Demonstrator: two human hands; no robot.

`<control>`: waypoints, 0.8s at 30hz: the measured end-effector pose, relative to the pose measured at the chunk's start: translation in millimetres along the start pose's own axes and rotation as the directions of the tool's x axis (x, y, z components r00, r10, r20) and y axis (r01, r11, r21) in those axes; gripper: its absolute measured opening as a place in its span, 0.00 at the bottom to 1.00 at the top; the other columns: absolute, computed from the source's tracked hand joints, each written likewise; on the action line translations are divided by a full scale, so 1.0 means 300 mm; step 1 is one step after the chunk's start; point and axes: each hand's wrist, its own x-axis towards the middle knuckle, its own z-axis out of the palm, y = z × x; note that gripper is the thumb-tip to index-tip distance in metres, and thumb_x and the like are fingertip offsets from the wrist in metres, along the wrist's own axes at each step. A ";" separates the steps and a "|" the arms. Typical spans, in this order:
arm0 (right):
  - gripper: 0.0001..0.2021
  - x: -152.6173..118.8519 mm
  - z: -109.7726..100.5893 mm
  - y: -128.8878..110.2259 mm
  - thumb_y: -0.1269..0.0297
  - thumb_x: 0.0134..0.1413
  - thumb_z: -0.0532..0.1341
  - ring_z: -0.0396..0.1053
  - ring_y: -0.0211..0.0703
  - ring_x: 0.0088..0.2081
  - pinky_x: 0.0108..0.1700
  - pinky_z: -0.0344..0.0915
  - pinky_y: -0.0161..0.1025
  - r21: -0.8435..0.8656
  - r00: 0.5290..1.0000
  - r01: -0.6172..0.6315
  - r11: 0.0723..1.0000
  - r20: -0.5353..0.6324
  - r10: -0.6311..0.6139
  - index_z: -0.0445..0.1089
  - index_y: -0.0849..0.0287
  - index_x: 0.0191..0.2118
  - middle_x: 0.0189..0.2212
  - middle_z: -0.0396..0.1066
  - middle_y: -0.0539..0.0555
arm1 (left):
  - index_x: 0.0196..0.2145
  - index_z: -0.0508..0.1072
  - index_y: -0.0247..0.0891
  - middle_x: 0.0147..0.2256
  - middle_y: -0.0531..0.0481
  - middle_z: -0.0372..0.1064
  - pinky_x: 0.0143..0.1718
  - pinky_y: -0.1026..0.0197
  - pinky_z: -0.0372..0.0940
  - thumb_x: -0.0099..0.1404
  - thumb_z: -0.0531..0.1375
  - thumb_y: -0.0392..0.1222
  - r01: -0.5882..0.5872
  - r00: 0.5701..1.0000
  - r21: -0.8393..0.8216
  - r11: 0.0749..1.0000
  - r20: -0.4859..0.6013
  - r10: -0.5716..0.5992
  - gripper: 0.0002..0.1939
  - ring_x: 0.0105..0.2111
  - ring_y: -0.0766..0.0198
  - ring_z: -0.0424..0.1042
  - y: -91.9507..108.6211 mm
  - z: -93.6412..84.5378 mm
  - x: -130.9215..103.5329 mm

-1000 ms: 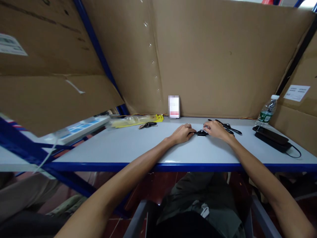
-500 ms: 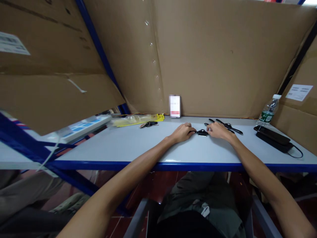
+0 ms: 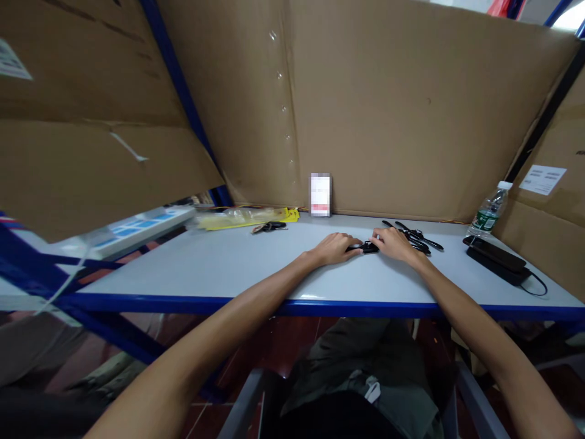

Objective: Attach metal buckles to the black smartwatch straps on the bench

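A small black tool [image 3: 369, 247] lies low over the grey tabletop between my two hands. My left hand [image 3: 339, 249] has its fingers closed on the tool's left end. On the other side, my right hand [image 3: 392, 242] pinches its right part with thumb and fingers. Just beyond and to the right of my right hand lie more black tools of similar shape [image 3: 418, 236], some partly covered by that hand. Their exact kind is too small to make out.
An upright phone [image 3: 320, 195] leans on the cardboard wall [image 3: 365, 110]. Left are yellow-edged plastic packets [image 3: 247, 217], a dark item like keys [image 3: 269, 227] and a power strip [image 3: 141, 231]. Right stand a bottle [image 3: 489, 213] and a black case [image 3: 496, 259]. A blue edge [image 3: 365, 308] fronts the table.
The black tool between my hands has turned and its wide middle part looks narrower. My right hand has shifted slightly left along it. The whole view has moved a little.
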 end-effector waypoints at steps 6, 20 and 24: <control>0.21 0.014 -0.005 0.001 0.56 0.73 0.51 0.75 0.48 0.41 0.38 0.57 0.38 -0.063 0.995 -0.095 0.993 -0.007 0.095 0.80 0.58 0.42 0.40 0.81 0.62 | 0.60 0.76 0.43 0.44 0.42 0.78 0.43 0.56 0.66 0.76 0.53 0.52 0.030 1.000 0.011 0.999 0.007 -0.030 0.22 0.43 0.54 0.76 -0.001 -0.009 0.002; 0.13 -0.063 -0.116 0.403 0.69 0.57 0.60 0.79 0.52 0.43 0.42 0.67 0.39 -0.164 0.739 -0.622 0.765 0.201 0.644 0.81 0.62 0.44 0.42 0.81 0.66 | 0.54 0.79 0.38 0.47 0.40 0.73 0.55 0.48 0.66 0.73 0.56 0.45 0.016 0.990 -0.020 1.000 -0.138 -0.019 0.19 0.49 0.51 0.71 -0.088 0.012 0.005; 0.12 -0.056 -0.096 0.423 0.70 0.57 0.60 0.78 0.48 0.37 0.40 0.68 0.38 -0.135 0.743 -0.618 0.774 0.220 0.632 0.81 0.64 0.41 0.36 0.80 0.64 | 0.61 0.74 0.39 0.51 0.39 0.69 0.57 0.45 0.66 0.73 0.57 0.47 -0.004 0.982 -0.020 1.000 -0.191 0.000 0.22 0.51 0.50 0.70 -0.037 0.002 -0.002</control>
